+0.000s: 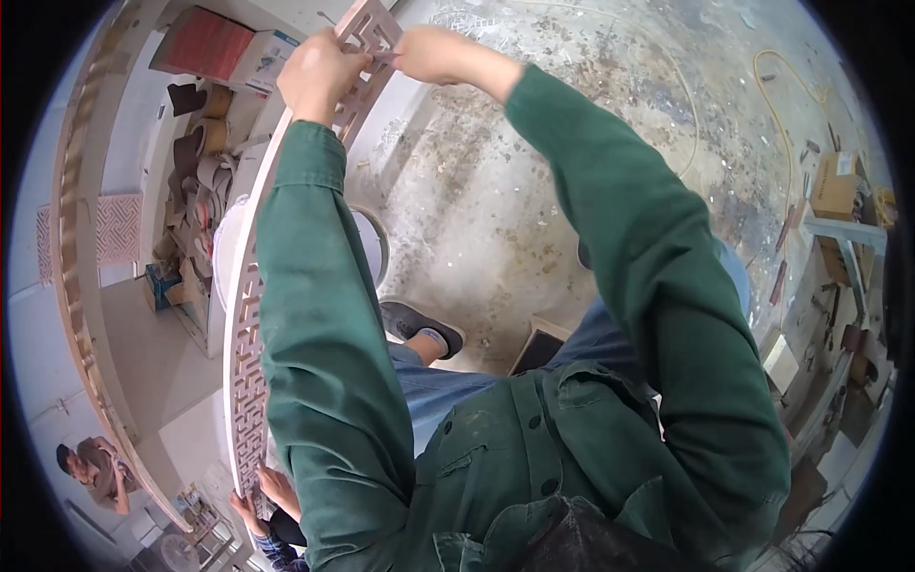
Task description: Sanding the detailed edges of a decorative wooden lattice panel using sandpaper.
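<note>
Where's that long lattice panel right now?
In the head view, the lattice panel runs down the left side, from the person's left hand and right hand at the top to another person's hands lower down.

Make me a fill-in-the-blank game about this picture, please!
1. The person's jacket is ____.
2. The trousers are ____.
3. At the lattice panel, the left hand and right hand are in the picture's upper half, not its ____ half.
Missing words: green; blue; lower.

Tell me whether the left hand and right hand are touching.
Apart. The head view shows a narrow gap: part of the lattice panel is visible between the left hand and the right hand.
</note>
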`<state>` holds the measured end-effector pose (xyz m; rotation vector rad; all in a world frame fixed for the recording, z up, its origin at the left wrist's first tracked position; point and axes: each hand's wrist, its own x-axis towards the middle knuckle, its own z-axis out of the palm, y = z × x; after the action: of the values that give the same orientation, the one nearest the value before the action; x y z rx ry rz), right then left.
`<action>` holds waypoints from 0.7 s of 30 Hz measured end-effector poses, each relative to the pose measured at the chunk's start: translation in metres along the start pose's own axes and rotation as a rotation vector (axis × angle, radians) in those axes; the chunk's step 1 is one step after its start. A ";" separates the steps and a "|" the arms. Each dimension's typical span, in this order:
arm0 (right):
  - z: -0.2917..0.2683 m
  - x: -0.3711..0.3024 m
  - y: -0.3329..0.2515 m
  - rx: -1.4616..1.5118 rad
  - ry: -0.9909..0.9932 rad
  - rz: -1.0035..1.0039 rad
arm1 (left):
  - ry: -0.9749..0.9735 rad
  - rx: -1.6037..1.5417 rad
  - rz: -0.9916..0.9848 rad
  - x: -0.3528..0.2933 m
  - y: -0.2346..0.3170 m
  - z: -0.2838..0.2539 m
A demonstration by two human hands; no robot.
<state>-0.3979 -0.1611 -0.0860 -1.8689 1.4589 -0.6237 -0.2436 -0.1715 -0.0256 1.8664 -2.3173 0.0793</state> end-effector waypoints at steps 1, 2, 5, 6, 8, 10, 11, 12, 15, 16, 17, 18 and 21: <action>-0.004 0.007 -0.006 0.107 -0.131 0.160 | 0.040 0.051 0.018 0.001 0.000 0.007; -0.001 0.010 -0.005 0.285 -0.105 0.136 | 0.033 0.074 0.014 0.000 0.001 0.006; 0.012 0.005 0.011 0.367 -0.082 0.155 | -0.108 -0.087 -0.052 0.000 0.003 0.003; 0.016 -0.002 0.009 0.372 -0.098 0.142 | -0.087 -0.083 -0.053 -0.004 -0.005 -0.001; 0.016 -0.026 0.017 0.727 -0.122 0.170 | -0.084 -0.072 -0.071 -0.006 -0.008 -0.007; 0.015 -0.026 0.017 0.754 -0.146 0.179 | -0.078 -0.032 -0.100 -0.007 -0.008 -0.007; 0.008 -0.022 0.017 0.724 -0.171 0.216 | -0.084 -0.035 -0.086 -0.007 -0.004 -0.005; 0.001 -0.012 0.021 0.692 -0.192 0.251 | -0.075 -0.014 -0.071 -0.005 0.002 -0.003; -0.001 0.019 0.007 0.369 -0.173 0.303 | -0.071 0.006 -0.044 0.003 0.008 0.007; 0.000 0.019 0.006 0.350 -0.164 0.319 | -0.075 0.008 -0.046 0.006 0.005 0.008; 0.008 0.015 0.009 0.372 -0.120 0.227 | -0.071 0.008 -0.056 0.007 -0.001 0.007; 0.019 0.006 0.009 0.398 -0.084 0.132 | -0.090 -0.031 -0.064 0.007 -0.011 0.002; 0.033 -0.014 0.027 0.411 0.040 0.017 | -0.116 -0.069 -0.078 0.001 -0.016 -0.002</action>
<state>-0.3946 -0.1439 -0.1276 -1.5288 1.2561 -0.8832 -0.2279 -0.1757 -0.0245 1.9742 -2.2852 -0.1203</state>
